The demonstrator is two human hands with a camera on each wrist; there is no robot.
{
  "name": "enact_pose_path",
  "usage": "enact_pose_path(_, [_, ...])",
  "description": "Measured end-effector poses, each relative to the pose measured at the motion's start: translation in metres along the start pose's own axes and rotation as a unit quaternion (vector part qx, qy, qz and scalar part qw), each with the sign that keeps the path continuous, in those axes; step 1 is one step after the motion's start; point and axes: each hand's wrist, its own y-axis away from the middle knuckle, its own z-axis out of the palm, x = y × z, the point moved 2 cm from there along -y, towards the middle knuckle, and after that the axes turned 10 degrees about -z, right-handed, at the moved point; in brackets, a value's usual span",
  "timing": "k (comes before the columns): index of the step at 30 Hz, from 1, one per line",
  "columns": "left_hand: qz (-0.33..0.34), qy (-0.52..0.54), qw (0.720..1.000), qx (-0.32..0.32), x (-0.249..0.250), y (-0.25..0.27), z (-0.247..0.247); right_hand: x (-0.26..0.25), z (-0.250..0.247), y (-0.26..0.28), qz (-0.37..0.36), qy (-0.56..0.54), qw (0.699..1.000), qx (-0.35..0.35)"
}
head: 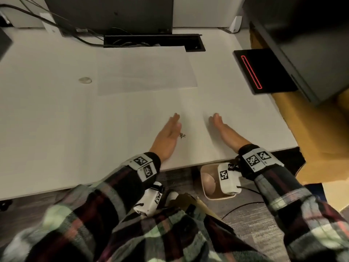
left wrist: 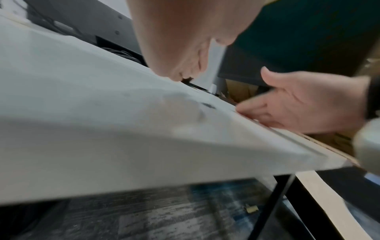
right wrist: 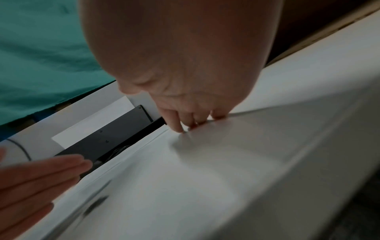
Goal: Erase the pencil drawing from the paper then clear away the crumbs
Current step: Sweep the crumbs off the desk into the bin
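A white sheet of paper (head: 132,120) lies on the desk under both hands; no pencil lines show on it. A small dark clump of eraser crumbs (head: 182,135) sits on the sheet right beside my left hand (head: 171,132). That hand stands on its edge with straight fingers, its side touching the paper. My right hand (head: 220,122) is a short way to the right, with its fingertips (right wrist: 185,128) bent down on the sheet's right edge and the thumb held clear. Neither hand holds anything.
A second blank sheet (head: 145,70) lies farther back. A small pale oval object (head: 85,80) sits on the desk at the left. A black device with a red line (head: 262,70) is at the right. A white bin (head: 204,183) stands on the floor below the desk's front edge.
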Motion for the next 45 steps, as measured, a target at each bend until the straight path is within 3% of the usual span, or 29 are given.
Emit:
enact_pose_path(3, [-0.014,-0.154,0.983,0.099,-0.020,0.000,-0.035,-0.015,0.035,0.003,0.022,0.011,1.000,-0.006])
enact_pose_path(6, [-0.119,-0.308,0.937,0.110,-0.041,0.000,-0.056,-0.025,0.071,0.007,0.024,-0.064,0.998,0.013])
enact_pose_path(8, [-0.111,-0.342,0.930,0.078,-0.043,0.000,-0.049,-0.033,0.080,0.016,-0.018,-0.109,0.994,-0.027])
enact_pose_path(9, [-0.084,-0.344,0.934,0.048,-0.040,-0.001,-0.040,-0.036,0.076,0.022,-0.043,-0.122,0.992,-0.008])
enact_pose_path(12, [-0.019,-0.262,0.960,-0.093,-0.021,0.001,-0.011,-0.025,0.054,0.031,-0.057,-0.166,0.971,0.161])
enact_pose_path(14, [-0.006,-0.158,0.979,-0.131,-0.010,0.003,-0.007,-0.009,0.048,0.031,-0.047,-0.101,0.975,0.191])
enact_pose_path(17, [0.005,-0.084,0.996,-0.031,-0.007,-0.001,-0.033,0.001,0.073,0.028,0.005,0.009,0.990,0.144])
enact_pose_path(20, [-0.024,-0.157,0.985,0.065,-0.017,-0.011,-0.075,-0.016,0.110,0.019,0.026,0.057,0.990,0.129])
enact_pose_path(24, [-0.128,-0.312,0.934,0.121,-0.043,-0.016,-0.120,-0.050,0.124,0.001,-0.009,-0.099,0.983,0.154])
enact_pose_path(26, [-0.174,-0.332,0.921,0.107,-0.052,-0.014,-0.123,-0.058,0.117,0.000,-0.026,-0.223,0.958,0.181])
enact_pose_path(28, [-0.179,-0.351,0.916,0.077,-0.052,-0.012,-0.111,-0.057,0.105,0.008,-0.027,-0.293,0.927,0.231])
enact_pose_path(34, [-0.091,-0.408,0.907,-0.049,-0.027,-0.016,-0.041,-0.036,0.059,0.016,-0.049,-0.240,0.927,0.285])
enact_pose_path(37, [-0.050,-0.355,0.924,-0.131,-0.012,-0.015,-0.012,-0.026,0.039,0.008,-0.039,-0.199,0.938,0.280])
enact_pose_path(40, [-0.036,-0.130,0.968,-0.211,0.001,-0.011,-0.009,-0.019,0.024,-0.005,-0.035,-0.153,0.955,0.251])
enact_pose_path(42, [-0.022,-0.042,0.985,-0.164,0.004,-0.010,-0.025,-0.016,0.015,-0.019,-0.021,-0.117,0.969,0.217])
enact_pose_path(45, [-0.026,-0.051,0.997,-0.053,-0.002,-0.020,-0.062,-0.012,0.013,-0.043,0.012,-0.035,0.992,0.123])
